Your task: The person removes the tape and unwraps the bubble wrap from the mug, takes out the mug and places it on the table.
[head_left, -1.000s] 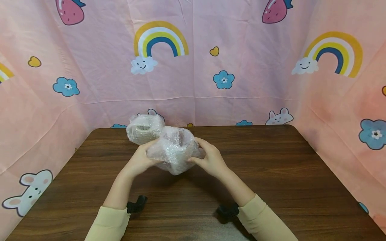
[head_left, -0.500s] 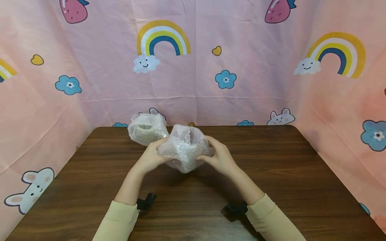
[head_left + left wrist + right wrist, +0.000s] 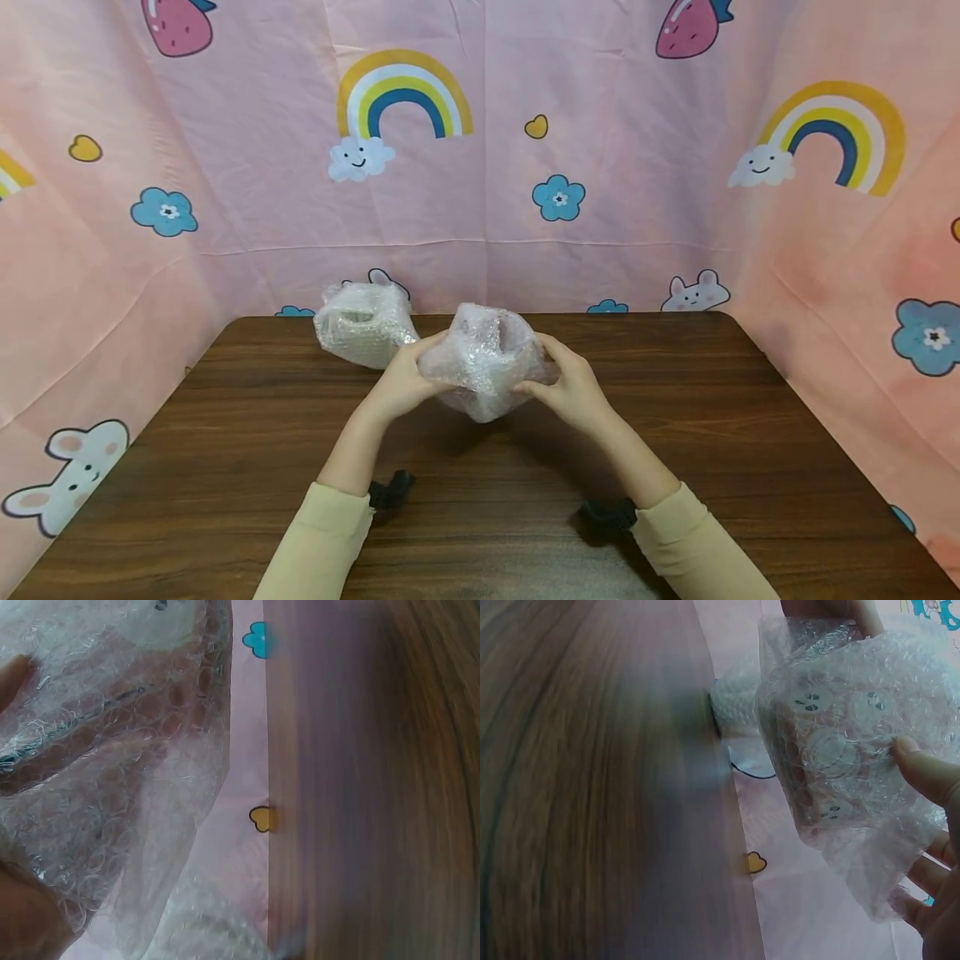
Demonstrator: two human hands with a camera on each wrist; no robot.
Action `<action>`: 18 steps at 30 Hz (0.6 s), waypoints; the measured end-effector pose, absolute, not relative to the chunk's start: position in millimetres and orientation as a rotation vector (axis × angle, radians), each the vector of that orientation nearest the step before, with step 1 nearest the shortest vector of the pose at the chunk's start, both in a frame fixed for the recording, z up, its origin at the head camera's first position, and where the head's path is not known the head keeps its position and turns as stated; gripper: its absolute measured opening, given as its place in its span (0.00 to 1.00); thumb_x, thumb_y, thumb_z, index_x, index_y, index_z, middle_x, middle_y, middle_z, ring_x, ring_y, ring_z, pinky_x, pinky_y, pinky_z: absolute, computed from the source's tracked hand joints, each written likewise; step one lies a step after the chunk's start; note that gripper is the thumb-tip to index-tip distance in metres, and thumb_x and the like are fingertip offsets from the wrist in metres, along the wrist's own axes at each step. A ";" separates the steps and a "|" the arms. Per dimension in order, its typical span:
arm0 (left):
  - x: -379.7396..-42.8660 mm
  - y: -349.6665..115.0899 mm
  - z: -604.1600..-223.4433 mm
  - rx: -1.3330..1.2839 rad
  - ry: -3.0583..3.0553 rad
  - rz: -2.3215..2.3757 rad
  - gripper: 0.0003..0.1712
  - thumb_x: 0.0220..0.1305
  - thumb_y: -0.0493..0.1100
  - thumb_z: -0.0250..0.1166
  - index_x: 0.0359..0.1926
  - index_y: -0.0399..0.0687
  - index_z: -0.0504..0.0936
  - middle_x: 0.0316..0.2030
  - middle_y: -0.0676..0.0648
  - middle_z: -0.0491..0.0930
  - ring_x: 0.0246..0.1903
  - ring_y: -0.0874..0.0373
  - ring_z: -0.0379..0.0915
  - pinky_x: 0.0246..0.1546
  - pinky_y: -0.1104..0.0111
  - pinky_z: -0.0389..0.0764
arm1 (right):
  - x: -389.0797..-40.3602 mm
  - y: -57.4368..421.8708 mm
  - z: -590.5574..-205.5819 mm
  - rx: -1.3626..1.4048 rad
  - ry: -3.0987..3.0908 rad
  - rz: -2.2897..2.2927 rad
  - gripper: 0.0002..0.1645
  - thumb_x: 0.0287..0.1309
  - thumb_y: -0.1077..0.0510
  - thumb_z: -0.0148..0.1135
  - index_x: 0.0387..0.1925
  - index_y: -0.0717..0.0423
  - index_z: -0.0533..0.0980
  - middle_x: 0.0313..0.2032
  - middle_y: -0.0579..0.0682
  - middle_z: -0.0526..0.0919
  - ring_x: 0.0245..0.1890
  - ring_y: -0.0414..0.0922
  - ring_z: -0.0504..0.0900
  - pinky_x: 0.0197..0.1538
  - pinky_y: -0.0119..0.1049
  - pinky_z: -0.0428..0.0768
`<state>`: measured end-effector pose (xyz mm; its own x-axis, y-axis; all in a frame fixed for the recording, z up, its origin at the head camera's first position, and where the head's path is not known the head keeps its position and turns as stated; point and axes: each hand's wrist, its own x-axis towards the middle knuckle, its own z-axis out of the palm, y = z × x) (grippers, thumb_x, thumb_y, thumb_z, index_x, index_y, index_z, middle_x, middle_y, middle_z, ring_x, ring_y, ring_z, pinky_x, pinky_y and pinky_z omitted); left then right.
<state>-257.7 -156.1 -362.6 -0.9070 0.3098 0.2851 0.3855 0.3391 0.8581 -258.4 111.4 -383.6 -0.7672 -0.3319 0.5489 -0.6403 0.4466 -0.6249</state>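
Both hands grip a bubble-wrapped bundle (image 3: pixel 483 362) over the middle of the table, one at each side. My left hand (image 3: pixel 407 380) has its thumb on the near face and its fingers round the left side, partly hidden. On the opposite side my right hand (image 3: pixel 576 385) holds it the same way. Through the wrap in the right wrist view, a pinkish-brown item with pale round prints and dark marks shows inside the bundle (image 3: pixel 847 750); its kind is obscured. A second bubble-wrapped bundle (image 3: pixel 362 323) sits at the back left, just behind my left hand.
The dark wooden table (image 3: pixel 712 433) reaches back to a pink printed curtain (image 3: pixel 487 200), which also runs along both sides. Black wrist mounts (image 3: pixel 392 490) hang below the forearms, close over the tabletop.
Both hands have carried the held bundle to the right and slightly up in the view, away from the second bundle. More of the second bundle now shows; it has stayed in place.
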 end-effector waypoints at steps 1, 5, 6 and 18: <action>-258.5 -153.9 -362.5 -0.645 -2.518 -1.646 0.44 0.47 0.33 0.75 0.66 0.36 0.68 0.60 0.36 0.71 0.56 0.43 0.69 0.55 0.51 0.69 | -258.8 113.3 -383.7 0.824 -2.358 1.233 0.42 0.41 0.58 0.78 0.60 0.54 0.71 0.50 0.51 0.80 0.46 0.45 0.79 0.44 0.43 0.79; -261.9 -146.5 -362.5 -0.613 -2.540 -1.682 0.45 0.47 0.36 0.76 0.68 0.40 0.67 0.62 0.38 0.69 0.58 0.43 0.67 0.56 0.50 0.68 | -260.4 120.2 -383.9 0.811 -2.363 1.219 0.42 0.40 0.59 0.78 0.61 0.55 0.71 0.49 0.52 0.80 0.46 0.46 0.79 0.43 0.43 0.79; -266.0 -145.5 -366.7 -0.607 -2.539 -1.690 0.46 0.47 0.37 0.76 0.68 0.42 0.67 0.62 0.39 0.70 0.57 0.44 0.67 0.56 0.51 0.68 | -260.9 121.9 -384.1 0.808 -2.364 1.216 0.43 0.40 0.59 0.78 0.61 0.55 0.71 0.49 0.52 0.80 0.45 0.46 0.79 0.42 0.43 0.79; -278.6 -125.3 -374.7 -0.632 -2.535 -1.766 0.46 0.47 0.36 0.76 0.68 0.44 0.67 0.62 0.41 0.71 0.56 0.45 0.68 0.55 0.52 0.70 | -264.7 140.1 -390.2 0.735 -2.401 1.201 0.41 0.42 0.59 0.78 0.60 0.55 0.71 0.50 0.54 0.80 0.47 0.48 0.78 0.46 0.47 0.77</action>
<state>-278.6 -125.3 -374.7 -0.9197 0.3284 0.2152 0.3157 0.2927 0.9026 -264.7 140.1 -390.2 -0.8016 -0.2898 0.5230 -0.5923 0.5044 -0.6283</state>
